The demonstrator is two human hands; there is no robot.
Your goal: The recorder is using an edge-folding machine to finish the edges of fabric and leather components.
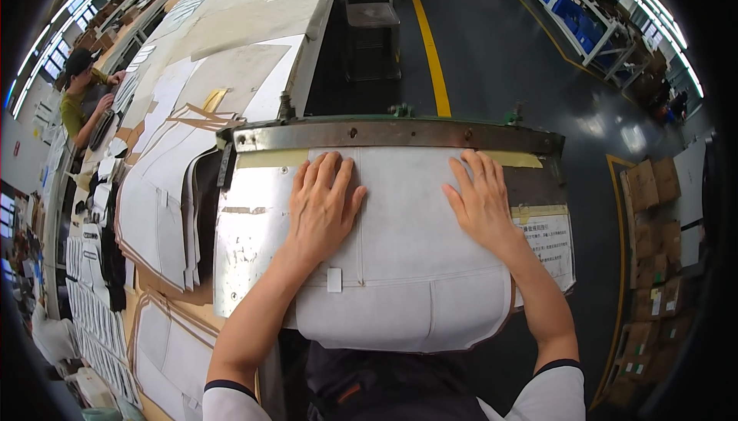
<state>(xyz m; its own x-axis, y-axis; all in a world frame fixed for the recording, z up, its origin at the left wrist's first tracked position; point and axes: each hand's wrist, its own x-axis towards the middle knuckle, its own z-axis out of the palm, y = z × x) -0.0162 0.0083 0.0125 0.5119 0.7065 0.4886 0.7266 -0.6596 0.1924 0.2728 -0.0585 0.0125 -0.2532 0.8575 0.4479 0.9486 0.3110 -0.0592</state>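
A pale grey-white sewn panel, with stitched seams and a small white tab, lies across a metal machine bed. Its far edge meets a long steel bar; whether it goes beneath the bar I cannot tell. The near end hangs over the front of the bed toward me. Flat on the panel's left side rests my left hand, fingers forward and close to the bar, thumb apart. My right hand lies flat near the right edge, fingertips just short of the bar. Neither hand grasps anything.
Left of the bed, stacked white panels cover a long worktable. A person works farther left. Beyond the bar stands a stool beside a yellow floor line. Cardboard boxes are piled on the right.
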